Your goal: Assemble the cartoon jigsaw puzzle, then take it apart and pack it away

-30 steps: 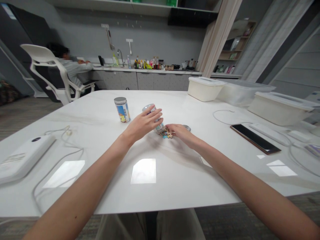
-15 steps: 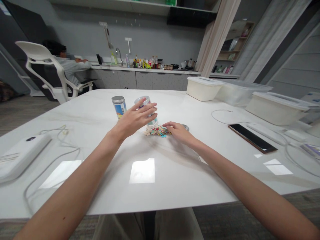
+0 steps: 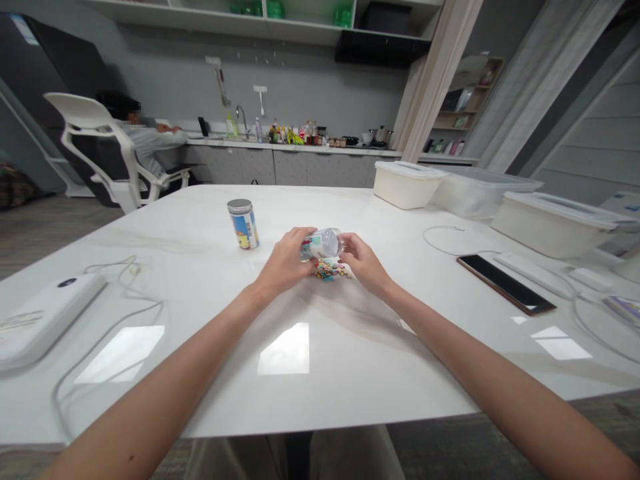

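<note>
A transparent jar [image 3: 323, 245] with a printed label lies on its side, held in the air between my left hand [image 3: 285, 262] and my right hand [image 3: 364, 262]. My left hand wraps its labelled end, and the fingers of my right hand press on its bare end. Right below it, a small heap of multicoloured jigsaw pieces [image 3: 327, 269] sits on the white table [image 3: 375, 373]. A second jar [image 3: 243, 224], with a metal lid and a blue-and-yellow label, stands upright to the left of my hands. The round lid seen earlier is hidden.
A black phone [image 3: 506, 285] and thin white cables lie to the right, and a white device [image 3: 50, 317] to the left. White plastic boxes [image 3: 405, 185] line the far right of the table. A person [image 3: 147, 143] sits in a white chair beyond it.
The transparent jar has swung from tilted in my left hand to lying sideways. My right hand has risen from the jigsaw pieces onto the jar's end.
</note>
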Demonstrator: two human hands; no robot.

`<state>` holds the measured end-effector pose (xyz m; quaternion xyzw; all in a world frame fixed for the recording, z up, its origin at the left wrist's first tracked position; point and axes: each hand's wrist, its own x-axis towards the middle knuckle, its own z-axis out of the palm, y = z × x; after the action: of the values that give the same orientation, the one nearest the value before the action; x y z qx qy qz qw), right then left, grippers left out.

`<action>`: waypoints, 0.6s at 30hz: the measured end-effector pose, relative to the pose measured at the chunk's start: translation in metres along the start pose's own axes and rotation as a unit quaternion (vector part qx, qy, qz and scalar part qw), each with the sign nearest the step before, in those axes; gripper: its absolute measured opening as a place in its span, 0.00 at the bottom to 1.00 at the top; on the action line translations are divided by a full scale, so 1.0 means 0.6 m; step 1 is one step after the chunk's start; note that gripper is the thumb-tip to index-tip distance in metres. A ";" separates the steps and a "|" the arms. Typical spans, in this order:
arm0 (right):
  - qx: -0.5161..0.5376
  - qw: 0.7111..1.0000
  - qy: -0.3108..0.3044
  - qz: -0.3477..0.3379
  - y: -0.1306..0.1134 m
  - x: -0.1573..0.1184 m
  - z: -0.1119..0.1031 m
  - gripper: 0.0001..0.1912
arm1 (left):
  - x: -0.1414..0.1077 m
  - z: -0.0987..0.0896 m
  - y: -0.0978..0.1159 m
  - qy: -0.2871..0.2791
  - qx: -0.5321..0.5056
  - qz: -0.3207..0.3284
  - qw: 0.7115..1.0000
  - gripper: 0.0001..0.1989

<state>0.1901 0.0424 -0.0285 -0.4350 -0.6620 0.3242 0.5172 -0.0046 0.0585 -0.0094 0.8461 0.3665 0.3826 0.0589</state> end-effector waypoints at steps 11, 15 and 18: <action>-0.247 0.911 0.171 -0.282 -0.047 -0.014 -0.018 0.07 | -0.007 0.013 0.022 0.030 0.018 -0.028 0.999 0.24; -0.300 0.887 0.143 -0.320 -0.054 -0.015 -0.029 0.14 | -0.006 0.017 0.020 0.041 -0.029 -0.042 0.998 0.23; -0.323 0.888 0.102 -0.311 -0.051 -0.016 -0.026 0.23 | -0.006 0.019 0.022 0.041 -0.035 -0.049 0.997 0.22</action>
<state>0.1984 0.0206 -0.0012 -0.3802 -0.7750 -0.1315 0.4874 0.0094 0.0483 -0.0147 0.8079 0.3964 0.4262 0.0922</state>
